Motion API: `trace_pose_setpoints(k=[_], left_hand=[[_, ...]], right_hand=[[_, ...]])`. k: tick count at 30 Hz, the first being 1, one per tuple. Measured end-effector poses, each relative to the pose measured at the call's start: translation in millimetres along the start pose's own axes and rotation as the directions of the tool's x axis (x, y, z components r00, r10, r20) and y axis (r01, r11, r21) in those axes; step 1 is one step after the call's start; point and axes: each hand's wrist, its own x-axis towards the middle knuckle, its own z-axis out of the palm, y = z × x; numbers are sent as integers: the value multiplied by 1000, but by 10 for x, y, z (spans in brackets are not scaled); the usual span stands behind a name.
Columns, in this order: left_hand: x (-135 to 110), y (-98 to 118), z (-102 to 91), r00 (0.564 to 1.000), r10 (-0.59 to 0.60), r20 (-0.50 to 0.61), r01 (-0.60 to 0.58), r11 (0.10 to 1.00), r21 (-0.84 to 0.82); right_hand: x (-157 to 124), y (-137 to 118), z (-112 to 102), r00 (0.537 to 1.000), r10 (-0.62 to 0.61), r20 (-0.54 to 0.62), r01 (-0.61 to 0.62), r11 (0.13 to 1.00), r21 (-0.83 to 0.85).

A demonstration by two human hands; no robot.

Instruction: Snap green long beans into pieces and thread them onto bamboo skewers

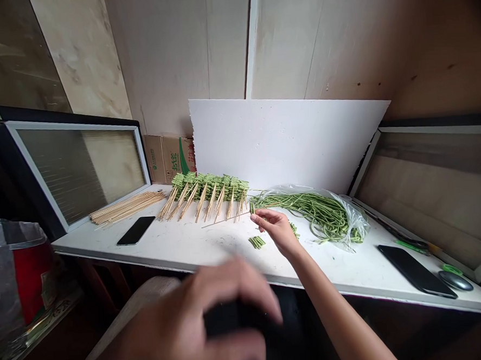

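Above the table [204, 246], stick [222, 221] and beans [252, 207] are pinched by right hand [275, 229], maybe dropped if loosened; left hand [187, 316] is half-open, empty.

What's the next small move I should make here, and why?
Probably bring the left hand to the skewer: that hand looks open and away from it, while the right hand pinches cut bean by the skewer's end.

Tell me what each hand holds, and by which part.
The right hand pinches a short green bean piece near its lower end; a skewer runs leftward from there. The blurred left hand shows nothing held.
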Motion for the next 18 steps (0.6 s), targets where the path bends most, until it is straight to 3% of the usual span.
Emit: trace_pose_setpoints(k=[2, 4, 6, 9, 13, 16, 18], left_hand=[[401, -199, -278, 953, -88, -290, 133, 981, 139], [666, -412, -412, 858, -144, -494, 303, 917, 258], [776, -604, -415, 862, -204, -464, 355, 896, 266], [766, -810, -309, 853, -321, -410, 404, 905, 133], [715, -967, -220, 831, -359, -426, 408, 913, 27], [700, -1070, -238, 785, -371, -497, 455, 889, 56], [688, -1133, -265, 756, -377, -535, 478, 877, 58]], right_hand=[[0, -38, -32, 999, 0, 42, 1, 1000, -27], [-8, -63, -33, 997, 11, 79, -6, 998, -67], [-19, -69, -9, 994, 19, 103, -9, 995, -100], [-28, -44, 42, 991, 10, 131, 6, 993, -115], [-16, 6, 45, 988, -14, 153, 39, 986, -160], [6, 62, -21, 984, -39, 176, 100, 930, -354], [16, 133, -72, 983, -16, 185, 119, 819, -562]])
